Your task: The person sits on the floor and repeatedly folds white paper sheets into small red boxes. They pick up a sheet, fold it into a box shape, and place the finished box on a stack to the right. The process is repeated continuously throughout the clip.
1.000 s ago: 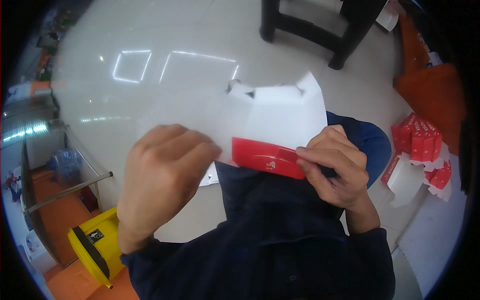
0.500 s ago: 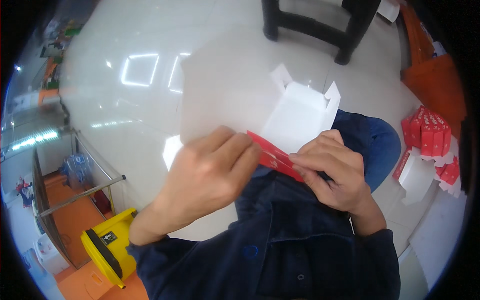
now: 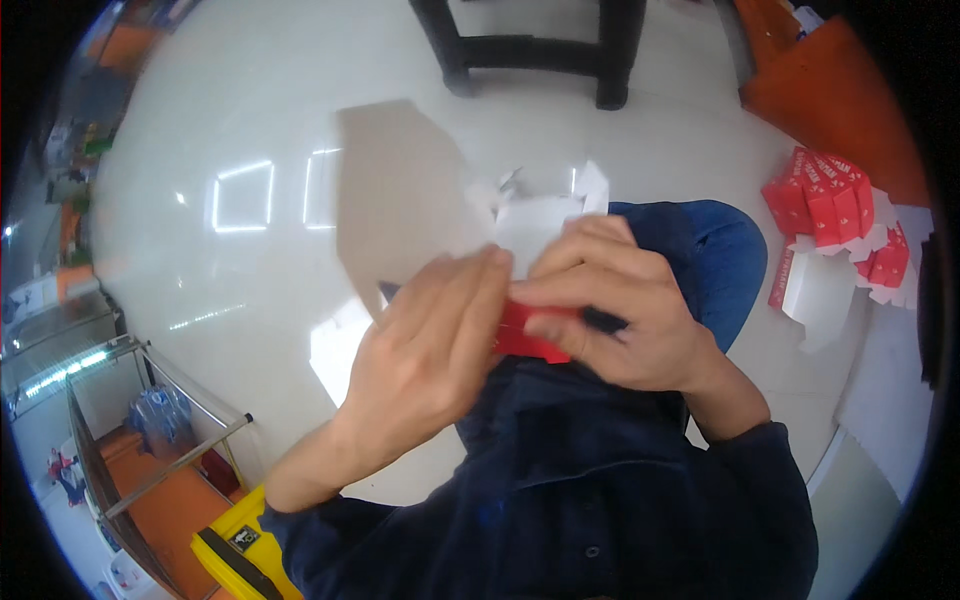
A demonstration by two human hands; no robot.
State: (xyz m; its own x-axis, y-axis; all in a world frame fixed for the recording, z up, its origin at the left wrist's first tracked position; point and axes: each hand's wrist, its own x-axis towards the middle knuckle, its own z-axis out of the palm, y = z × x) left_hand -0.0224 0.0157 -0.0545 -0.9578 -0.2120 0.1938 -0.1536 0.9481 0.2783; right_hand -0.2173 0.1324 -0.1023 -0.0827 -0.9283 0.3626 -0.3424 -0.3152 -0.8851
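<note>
Over my lap is a partly folded cardboard box, red outside and white inside. My left hand is closed on the left end of its red side, fingertips hidden behind the knuckles. My right hand pinches the same side between thumb and fingers, close to the left hand. Beyond the hands stands a white inner panel with small end flaps. A large beige panel rises at its left; whether it joins the box I cannot tell. White card shows beside my left wrist.
Folded red boxes are piled on the right, with an opened white-and-red box nearer. A black stool stands ahead on the glossy tiled floor. At lower left are a yellow bin and a metal-railed rack.
My hands have come closer together on the red side, the left one flatter along it. The white panel now sits lower behind them. The whole view has shifted a little.
</note>
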